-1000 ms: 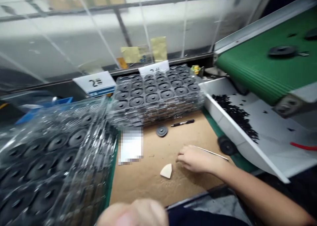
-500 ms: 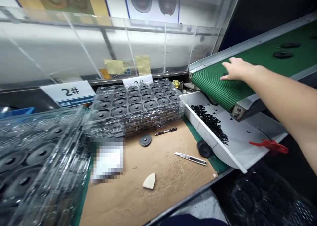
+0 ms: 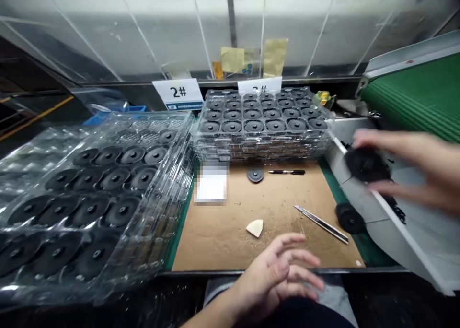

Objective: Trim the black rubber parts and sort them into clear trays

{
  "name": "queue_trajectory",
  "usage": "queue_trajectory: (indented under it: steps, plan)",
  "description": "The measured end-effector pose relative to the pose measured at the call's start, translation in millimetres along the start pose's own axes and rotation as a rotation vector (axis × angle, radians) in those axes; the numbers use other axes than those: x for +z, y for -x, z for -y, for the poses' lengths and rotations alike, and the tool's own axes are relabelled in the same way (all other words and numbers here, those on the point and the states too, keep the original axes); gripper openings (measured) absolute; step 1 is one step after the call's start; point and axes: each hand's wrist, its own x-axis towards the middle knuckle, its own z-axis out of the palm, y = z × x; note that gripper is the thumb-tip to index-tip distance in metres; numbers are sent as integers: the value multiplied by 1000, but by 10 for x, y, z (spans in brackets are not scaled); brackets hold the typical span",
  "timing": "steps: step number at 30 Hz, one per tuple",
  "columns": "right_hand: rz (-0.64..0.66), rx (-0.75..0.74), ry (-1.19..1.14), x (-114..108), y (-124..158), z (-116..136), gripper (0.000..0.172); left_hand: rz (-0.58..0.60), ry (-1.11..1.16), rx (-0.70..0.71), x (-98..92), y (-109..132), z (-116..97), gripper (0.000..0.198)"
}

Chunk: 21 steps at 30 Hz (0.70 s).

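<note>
Blurred by motion, my right hand (image 3: pixel 406 169) grips a round black disc-shaped part (image 3: pixel 367 165) between thumb and fingers, above the wall of the white bin. My left hand (image 3: pixel 278 273) is empty, fingers spread, over the front edge of the table. A utility knife (image 3: pixel 321 224) and a cream wedge-shaped piece (image 3: pixel 255 228) lie on the brown board (image 3: pixel 215 244) beyond it. Another dark disc (image 3: pixel 255 175) rests by a black pen (image 3: pixel 286 172). A thick black round part (image 3: pixel 350 217) stands against the bin.
Clear trays (image 3: pixel 125 213) with rows of black discs are stacked at left. Another tray stack (image 3: pixel 258 141) stands at the back under "2#" signs. The white bin (image 3: pixel 424 256) borders the board at right, with a green conveyor belt (image 3: pixel 424 95) above it.
My right hand has come back from the conveyor, now with a black disc in it. My left hand has come into view at the front. The view has turned left.
</note>
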Motion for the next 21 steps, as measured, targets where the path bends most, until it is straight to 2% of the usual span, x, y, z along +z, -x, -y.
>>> queue_trajectory:
  steps: [1, 3, 4, 6, 9, 13, 15, 17, 21]
  plan:
    - [77, -158, -85, 172, 174, 355, 60, -26, 84, -5, -6, -12, 19, 60]
    - [156, -320, -272, 494, 509, 953, 60, -65, 130, -41, -29, 6, 44, 70]
    - [203, -351, -357, 634, 650, 1181, 67, -88, 137, -62, -52, 33, 53, 72]
    - [209, -241, -510, 864, 850, 1493, 75, -132, 153, -108, -127, 115, 65, 77]
    - [246, -31, -643, 1095, 943, 1677, 80, -182, 213, -155, -305, 281, 71, 75]
    - [306, 282, -668, 1386, 792, 1612, 54, -346, 297, -11, -523, 492, 33, 53]
    - [338, 409, -607, 1601, 680, 1587, 45, -423, 333, 88, -580, 561, -2, 50]
    - [394, 414, -562, 1836, 602, 1660, 40, -468, 375, 168, -605, 605, -31, 54]
    - [439, 268, -623, 2154, 642, 2049, 25, -521, 457, 285, -616, 649, -54, 58]
